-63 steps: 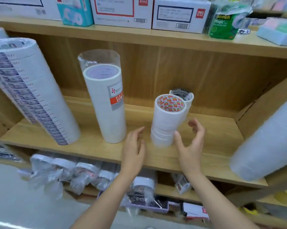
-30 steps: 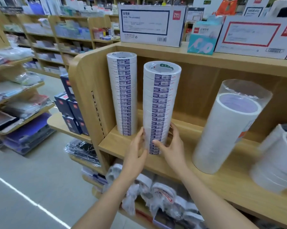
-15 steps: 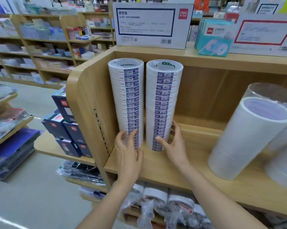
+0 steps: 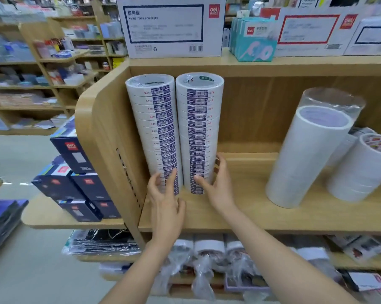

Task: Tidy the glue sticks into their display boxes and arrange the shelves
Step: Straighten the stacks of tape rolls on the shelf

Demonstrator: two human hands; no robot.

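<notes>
Leftward is where the left grip [image 4: 166, 200] has gone since a second ago: it then cupped the same stack as the other hand, and now it sits at the foot of the left tape stack [image 4: 156, 128], the one right beside the shelf's side panel [image 4: 106, 139]. Its fingers are nearly straight and spread, laid on the front of the lowest rolls with the thumb out toward the panel, clasping nothing. The right grip [image 4: 218, 187] is wrapped round the base of the right tape stack [image 4: 199, 128], second out from the panel, with the thumb across the front and the fingers curled round the far side. Both stacks stand on end on the wooden shelf [image 4: 240, 205], long axis upright, and each rises straight up from the hand at its base. They are close enough that I cannot tell whether they touch. Any nudge will probably have to come low and level, since such tall columns look easy to topple. Each is a column of thin white rolls with purple barcode labels running down the front in a nearly straight line. Farther from the panel stands a wider white tape column [image 4: 305, 154] in a clear sleeve. No glue sticks or display boxes are in view.
</notes>
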